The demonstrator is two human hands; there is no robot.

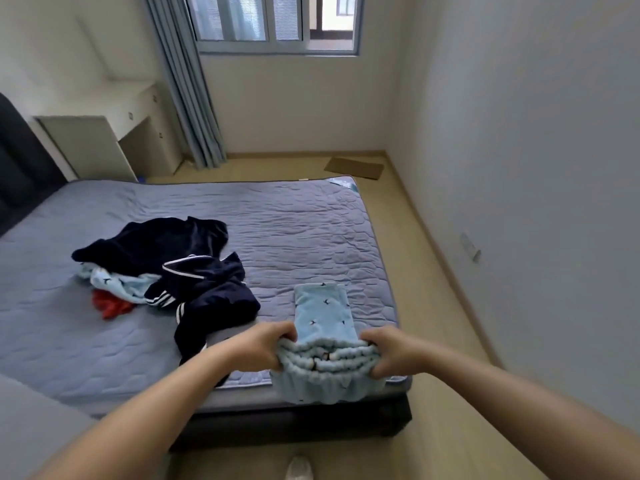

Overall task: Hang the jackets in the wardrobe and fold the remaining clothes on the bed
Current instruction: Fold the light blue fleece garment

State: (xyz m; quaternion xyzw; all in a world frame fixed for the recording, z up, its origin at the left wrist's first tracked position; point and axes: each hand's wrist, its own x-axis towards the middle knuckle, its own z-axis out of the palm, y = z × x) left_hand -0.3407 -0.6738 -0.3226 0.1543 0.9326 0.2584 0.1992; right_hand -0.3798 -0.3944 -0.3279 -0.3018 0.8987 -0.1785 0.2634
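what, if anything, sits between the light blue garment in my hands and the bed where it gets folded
Nothing visible does. The left hand and right hand grip the bunched near end of the light blue garment, whose far end lies flat on the bed. The navy clothes lie to its left, apart from it.

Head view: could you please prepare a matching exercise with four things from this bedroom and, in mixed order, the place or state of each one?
Things
1. light blue garment
2. navy striped garment
3. red garment
4. cardboard sheet

Place or state
a. flat on the floor
b. gripped at its bunched end by the left hand and the right hand
c. mostly hidden at the left of the clothes heap
d. crumpled on top of the clothes heap

Pairs: 1-b, 2-d, 3-c, 4-a
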